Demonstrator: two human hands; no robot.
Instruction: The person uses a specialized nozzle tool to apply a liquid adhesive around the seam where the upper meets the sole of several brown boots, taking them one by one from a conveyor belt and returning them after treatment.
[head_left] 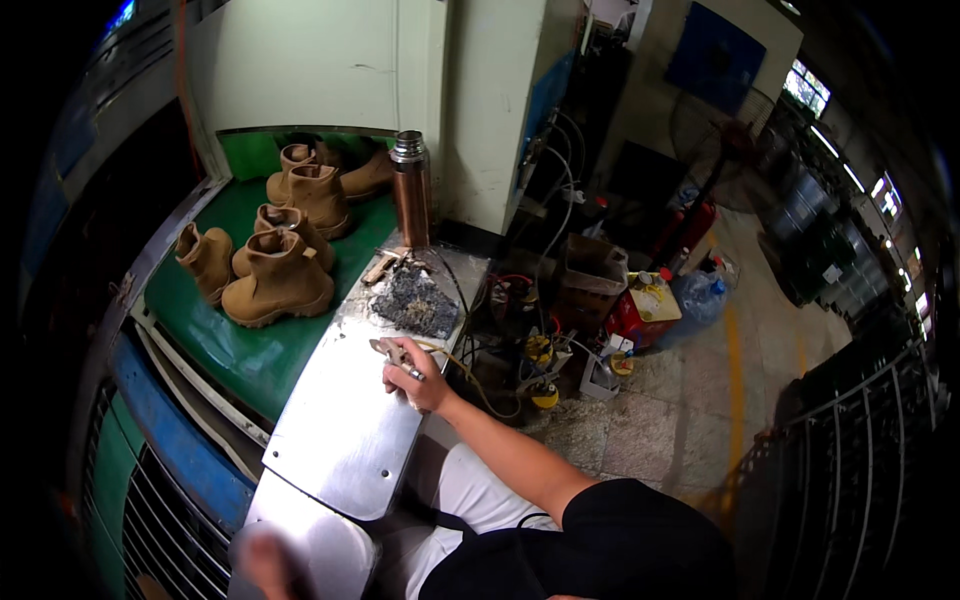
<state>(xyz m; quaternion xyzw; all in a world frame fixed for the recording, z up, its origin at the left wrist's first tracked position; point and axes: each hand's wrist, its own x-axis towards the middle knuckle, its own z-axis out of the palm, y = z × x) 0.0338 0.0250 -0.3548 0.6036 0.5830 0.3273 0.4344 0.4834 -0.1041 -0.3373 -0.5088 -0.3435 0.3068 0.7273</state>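
My right hand (pixel 420 384) is closed around a small metal tool (pixel 415 375) with a silver cylindrical end; its exact kind is hard to make out. It is over the bare metal bench plate (pixel 335 430), just below a dark grey, rough-textured pad (pixel 415 300). A yellow hose (pixel 470 377) runs close by that hand; whether it joins the tool is unclear. At the lower left my left hand (pixel 263 562) is smeared by motion over the near end of the bench, its fingers unreadable. Several tan work boots (pixel 277 285) stand on the green surface (pixel 190 325) left of the bench.
An uncapped copper-coloured thermos bottle (pixel 410 195) stands at the bench's far end. On the floor to the right are a cardboard box (pixel 588 275), a red container (pixel 640 310), a clear plastic jug (pixel 703 297) and cables. Behind them is a stand fan (pixel 735 140). Metal racking (pixel 865 450) curves at far right.
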